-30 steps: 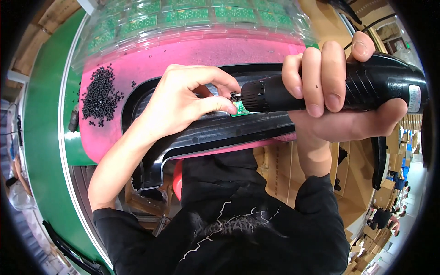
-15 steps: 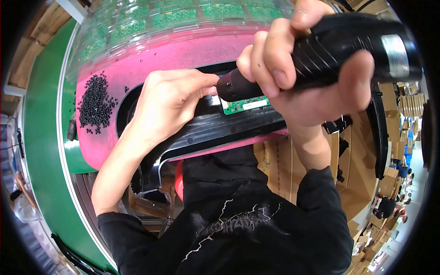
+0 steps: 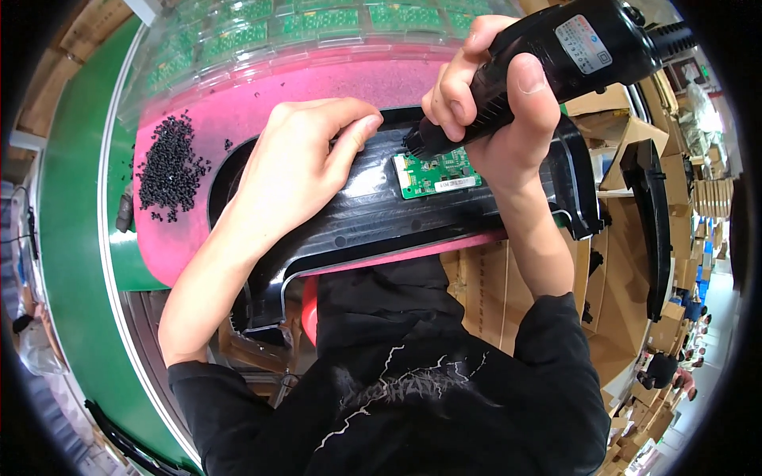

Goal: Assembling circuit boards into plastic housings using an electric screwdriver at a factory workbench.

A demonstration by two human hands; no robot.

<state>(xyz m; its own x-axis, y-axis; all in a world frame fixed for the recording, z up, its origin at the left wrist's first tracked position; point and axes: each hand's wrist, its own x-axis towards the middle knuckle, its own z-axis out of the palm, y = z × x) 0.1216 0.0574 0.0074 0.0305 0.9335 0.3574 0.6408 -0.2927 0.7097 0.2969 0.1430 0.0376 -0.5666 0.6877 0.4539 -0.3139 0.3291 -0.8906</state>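
My right hand [image 3: 508, 131] is wrapped round a black electric screwdriver [image 3: 548, 71], tilted with its cord end up and to the right. The screwdriver's nose comes down at the upper left corner of a green circuit board [image 3: 440, 176]; its very tip is hidden. That board lies inside a long black plastic housing [image 3: 373, 218] with raised rims. Above the housing's left part, my left hand [image 3: 305, 163] has thumb and forefinger pinched together, left of the screwdriver's nose. Whatever sits between those fingertips is too small to make out.
A heap of small black screws [image 3: 171, 166] lies on the pink mat [image 3: 341, 87] at the left. Clear plastic trays [image 3: 294, 40] of green boards stand at the far side. To the right are cardboard boxes [image 3: 619, 246] and a long black plastic part [image 3: 647, 230].
The screwdriver has swung steeper, its back end rising, and its nose has moved right, away from my left fingertips. More of the circuit board shows. The housing has shifted slightly right.
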